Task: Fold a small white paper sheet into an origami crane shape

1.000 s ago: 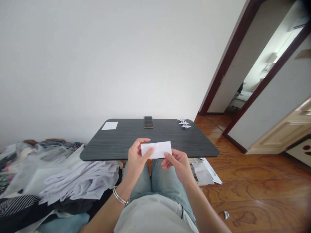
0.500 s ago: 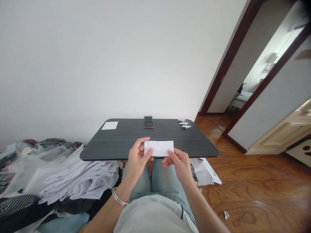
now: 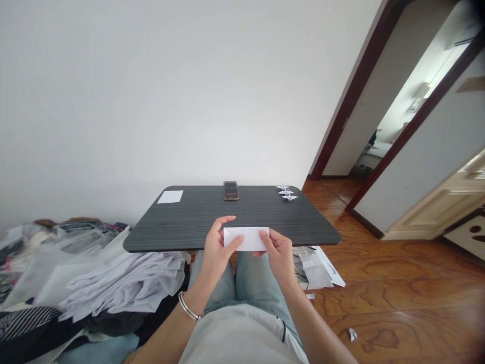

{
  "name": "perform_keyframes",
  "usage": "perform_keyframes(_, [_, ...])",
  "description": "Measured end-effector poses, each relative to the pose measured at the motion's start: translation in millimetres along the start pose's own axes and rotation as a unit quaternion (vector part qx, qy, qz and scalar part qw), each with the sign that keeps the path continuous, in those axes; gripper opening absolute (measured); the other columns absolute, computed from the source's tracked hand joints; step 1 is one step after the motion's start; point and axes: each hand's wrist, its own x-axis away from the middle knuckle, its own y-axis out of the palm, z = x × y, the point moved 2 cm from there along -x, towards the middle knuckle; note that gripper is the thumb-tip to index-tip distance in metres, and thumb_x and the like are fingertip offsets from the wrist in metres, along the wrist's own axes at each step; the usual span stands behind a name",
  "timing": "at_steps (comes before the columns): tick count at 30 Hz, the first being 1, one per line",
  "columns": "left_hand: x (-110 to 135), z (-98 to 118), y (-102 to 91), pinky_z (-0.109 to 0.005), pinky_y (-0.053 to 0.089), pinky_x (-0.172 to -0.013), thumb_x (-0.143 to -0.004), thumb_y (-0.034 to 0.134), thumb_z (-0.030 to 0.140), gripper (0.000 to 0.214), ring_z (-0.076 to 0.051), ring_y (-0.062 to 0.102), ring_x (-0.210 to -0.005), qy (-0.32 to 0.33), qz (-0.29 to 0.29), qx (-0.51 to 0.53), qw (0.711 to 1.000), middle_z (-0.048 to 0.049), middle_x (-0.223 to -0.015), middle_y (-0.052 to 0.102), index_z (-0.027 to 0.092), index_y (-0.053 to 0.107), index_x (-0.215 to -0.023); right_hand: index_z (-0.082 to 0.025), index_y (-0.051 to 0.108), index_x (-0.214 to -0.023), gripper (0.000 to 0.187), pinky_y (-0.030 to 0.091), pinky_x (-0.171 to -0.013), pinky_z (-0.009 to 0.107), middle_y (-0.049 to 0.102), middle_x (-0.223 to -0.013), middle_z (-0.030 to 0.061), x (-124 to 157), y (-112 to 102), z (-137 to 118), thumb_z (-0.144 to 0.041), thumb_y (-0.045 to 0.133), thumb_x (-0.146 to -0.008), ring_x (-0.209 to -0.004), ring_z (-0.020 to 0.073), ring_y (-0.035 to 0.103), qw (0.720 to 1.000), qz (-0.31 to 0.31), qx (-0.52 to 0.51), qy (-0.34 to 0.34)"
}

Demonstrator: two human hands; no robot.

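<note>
Head view, only 1 camera. White paper strip (image 3: 252, 241) sits in front of the table's near edge, long side running left-right, held at both ends. Can't tell if it touches the table (image 3: 170, 230).

Left hand (image 3: 215, 253): pinching the strip's left end, thumb flat on the near face, index finger sticking out above the top edge. Bracelet (image 3: 185, 307) on that wrist.

Right hand (image 3: 280, 253): pinching the right end, thumb on the near face near the top corner, other fingers partly hidden behind.

On the table: white sheet (image 3: 170, 196) at far left, phone (image 3: 231, 190) at far middle, 3 folded paper birds (image 3: 290, 197) bunched at far right. Heap of cloth (image 3: 125, 280) left of the legs (image 3: 248, 283). 1 small scrap (image 3: 352, 334) on the wood floor (image 3: 397, 288), right side.
</note>
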Motion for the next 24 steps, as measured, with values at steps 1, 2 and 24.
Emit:
perform_keyframes(1, [0.2, 0.0, 0.1, -0.018, 0.043, -0.053, -0.068, 0.068, 0.024, 0.048, -0.01, 0.056, -0.055, 0.001, 0.003, 0.0, 1.0, 0.0027, -0.065, 0.061, 0.018, 0.045, -0.11, -0.014, 0.063, -0.069, 0.034, 0.043, -0.038, 0.021, 0.057, -0.043, -0.0019, 0.7, 0.4, -0.5, -0.044, 0.053, -0.081, -0.036, 0.0115, 0.052, 1.0, -0.001, 0.002, 0.0])
perform_keyframes(2, [0.4, 0.2, 0.2, -0.018, 0.043, -0.052, -0.068, 0.068, 0.023, 0.049, -0.01, 0.055, -0.055, 0.002, 0.004, 0.0, 1.0, 0.0032, -0.064, 0.06, 0.018, 0.045, -0.111, -0.014, 0.062, -0.067, 0.035, 0.043, -0.038, 0.021, 0.056, -0.042, -0.002, 1.3, 0.7, -1.1, -0.044, 0.053, -0.082, -0.036, 0.0111, 0.051, 1.0, -0.002, 0.003, 0.001])
perform_keyframes(24, [-7.3, -19.4, -11.8, -0.025, 0.049, -0.072, -0.068, 0.068, 0.02, 0.057, -0.015, 0.065, -0.074, 0.001, -0.01, 0.047, 0.999, -0.0029, -0.08, 0.069, 0.015, 0.042, -0.119, -0.015, 0.056, -0.07, 0.033, 0.04, -0.035, 0.018, 0.057, -0.041, -0.0026, -10.0, -0.2, 22.5, -0.047, 0.053, -0.081, -0.034, 0.0098, 0.051, 1.0, 0.004, 0.004, 0.02])
